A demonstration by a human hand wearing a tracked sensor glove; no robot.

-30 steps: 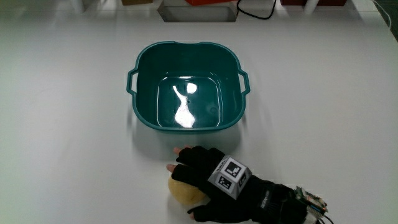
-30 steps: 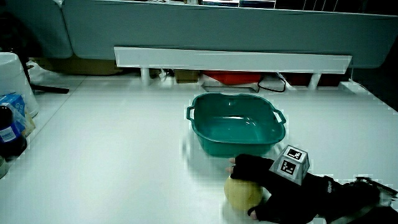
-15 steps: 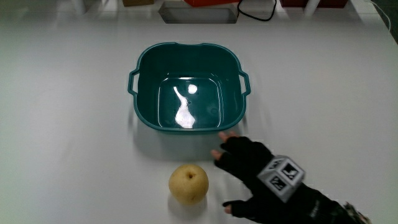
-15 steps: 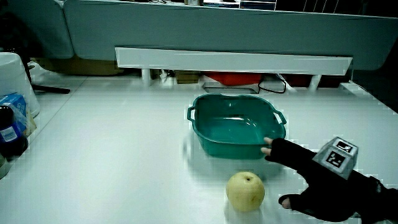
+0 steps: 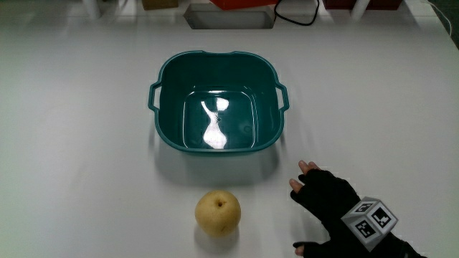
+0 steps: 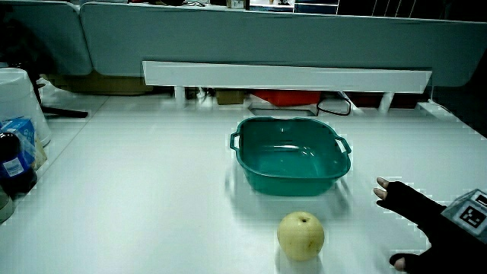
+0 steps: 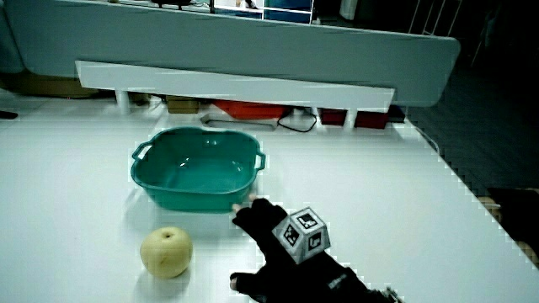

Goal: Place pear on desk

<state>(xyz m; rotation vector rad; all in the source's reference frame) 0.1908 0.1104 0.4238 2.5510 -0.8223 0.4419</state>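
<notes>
My black-gloved hand [image 5: 331, 202] lies on the white table [image 5: 86, 165] beside the round yellow pear [image 5: 218, 212], fingers spread, holding nothing. The pear sits upright, stem end up, long axis vertical, nearer me than the empty teal plastic basin [image 5: 216, 100]. The placing looks done.

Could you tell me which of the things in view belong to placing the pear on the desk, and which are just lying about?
Part of the job:
- pear, resting on the desk, nearer to the person than the basin
- the hand, beside the pear, fingers spread, holding nothing

Just lying about:
- teal basin, nothing in it
- bottles and a pale container at the table's edge, in a side view
</notes>
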